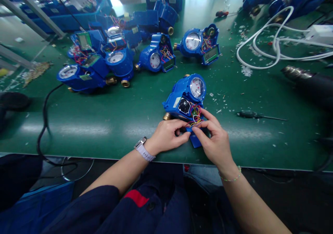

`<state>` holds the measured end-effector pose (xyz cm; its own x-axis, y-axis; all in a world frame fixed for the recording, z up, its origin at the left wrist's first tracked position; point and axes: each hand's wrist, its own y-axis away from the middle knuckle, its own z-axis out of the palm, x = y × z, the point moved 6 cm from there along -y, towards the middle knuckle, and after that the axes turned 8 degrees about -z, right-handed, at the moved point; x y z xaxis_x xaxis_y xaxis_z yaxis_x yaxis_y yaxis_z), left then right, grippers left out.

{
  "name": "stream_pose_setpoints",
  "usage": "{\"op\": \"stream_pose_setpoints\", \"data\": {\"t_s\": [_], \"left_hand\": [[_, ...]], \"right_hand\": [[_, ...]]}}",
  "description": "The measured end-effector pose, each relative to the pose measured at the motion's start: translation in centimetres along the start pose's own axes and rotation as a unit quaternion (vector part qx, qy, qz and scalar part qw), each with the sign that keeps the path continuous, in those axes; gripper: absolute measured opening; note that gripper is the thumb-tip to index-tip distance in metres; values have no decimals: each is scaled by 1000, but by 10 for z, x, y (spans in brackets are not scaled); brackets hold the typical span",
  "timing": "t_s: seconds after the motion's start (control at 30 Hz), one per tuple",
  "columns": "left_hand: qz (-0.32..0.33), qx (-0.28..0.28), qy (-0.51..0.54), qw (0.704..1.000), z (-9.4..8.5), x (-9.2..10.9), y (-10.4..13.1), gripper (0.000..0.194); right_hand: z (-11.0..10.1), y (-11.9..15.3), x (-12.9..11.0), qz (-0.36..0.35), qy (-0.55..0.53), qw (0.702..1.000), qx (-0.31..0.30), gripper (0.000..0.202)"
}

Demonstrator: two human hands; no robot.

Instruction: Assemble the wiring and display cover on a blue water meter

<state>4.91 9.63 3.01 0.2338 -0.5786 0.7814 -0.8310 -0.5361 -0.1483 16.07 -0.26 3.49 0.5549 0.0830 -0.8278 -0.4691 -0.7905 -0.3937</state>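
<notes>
A blue water meter (179,92) lies on the green bench in front of me, its round dial facing up and its wiring compartment uncovered. Thin coloured wires (196,113) spill from the compartment toward me. A blue cover (195,141) hangs at the near side, partly under my fingers. My left hand (170,134) pinches at the wires' near end by the cover. From the other side, my right hand (214,137) pinches there too, its index finger reaching up along the wires. The fingers hide exactly what lies between the tips.
Several opened blue meters (154,55) stand across the bench (117,109). A screwdriver (248,114) and a dark heat gun (309,83) lie to the right, below a coiled white cable (278,50). A black cord (44,123) hangs over the left front edge. White scraps litter the surface.
</notes>
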Motion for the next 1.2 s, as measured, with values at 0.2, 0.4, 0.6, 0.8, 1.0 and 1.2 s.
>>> {"op": "stream_pose_setpoints", "data": {"t_s": [0.2,0.4,0.6,0.8,1.0,1.2], "left_hand": [[0,-8,-5,1000,0,0,0,21],[5,-12,-16,1000,-1,2,-1,20],[17,-13,-15,1000,-1,4,-2,19],[9,-20,-25,999,-2,4,-1,19],[-10,-21,-2,1000,-4,1,-1,21],[-74,-70,87,991,4,-6,-1,22]], "right_hand": [[-5,-1,0,-8,10,1000,-19,12],[-12,-6,-7,-64,84,992,-72,13],[-15,-9,-13,-98,128,982,-98,14],[-20,-8,-7,-48,104,988,-101,15],[-44,-3,-5,5,80,997,-12,26],[-25,9,-15,-138,124,981,-53,14]]}}
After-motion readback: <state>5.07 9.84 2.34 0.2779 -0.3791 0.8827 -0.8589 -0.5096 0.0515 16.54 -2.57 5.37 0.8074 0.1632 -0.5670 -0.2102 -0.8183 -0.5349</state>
